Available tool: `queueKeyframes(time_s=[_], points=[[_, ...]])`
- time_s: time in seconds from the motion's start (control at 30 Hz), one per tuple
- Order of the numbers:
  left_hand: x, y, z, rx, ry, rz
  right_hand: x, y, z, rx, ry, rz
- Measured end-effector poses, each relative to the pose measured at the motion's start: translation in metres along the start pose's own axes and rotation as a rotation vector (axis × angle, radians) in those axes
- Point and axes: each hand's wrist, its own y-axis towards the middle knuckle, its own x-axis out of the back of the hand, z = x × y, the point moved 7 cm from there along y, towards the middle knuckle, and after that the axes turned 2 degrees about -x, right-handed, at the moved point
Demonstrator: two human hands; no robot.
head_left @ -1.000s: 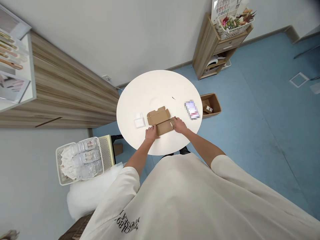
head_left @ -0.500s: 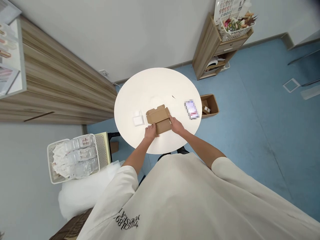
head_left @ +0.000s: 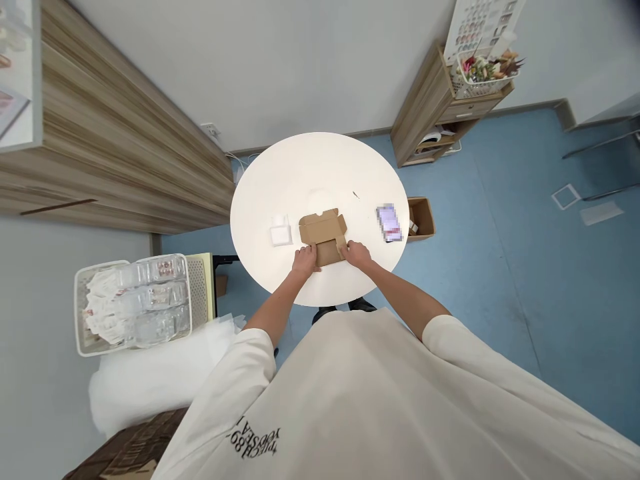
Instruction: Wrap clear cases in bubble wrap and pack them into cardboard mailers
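A flat brown cardboard box [head_left: 324, 229], its lid and side flaps unfolded, lies on the white oval table [head_left: 280, 167]. My left hand [head_left: 305, 260] is closed on the box's near left corner. At the near right side, my right hand [head_left: 357, 254] grips the edge, where a small flap stands folded inward. Just left of the box lies a small white packet [head_left: 281, 235]. A phone with a blurred screen [head_left: 389, 223] is to the right of my right hand. Some fingertips are hidden behind the cardboard.
A thin dark item [head_left: 355, 195] lies on the table. An open carton [head_left: 423, 217] stands on the floor to the right. To the left, a white basket of clear packages [head_left: 135, 305] sits above a roll of white wrap [head_left: 150, 383]. A wooden cabinet [head_left: 425, 107] stands at the back right.
The right side flap of the box has been folded inward by my right hand. My left hand keeps its hold on the left corner. The whole view has shifted slightly.
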Motion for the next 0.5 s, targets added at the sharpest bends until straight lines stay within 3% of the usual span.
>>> queueKeyframes(time_s=[0.2, 0.5], points=[[0.0, 0.0, 0.002, -0.015, -0.008, -0.023, 0.003, 0.012, 0.011, -0.003, -0.174, -0.039], [-0.003, 0.002, 0.004, -0.038, -0.006, -0.024, 0.003, 0.019, 0.01, -0.022, -0.252, -0.059]])
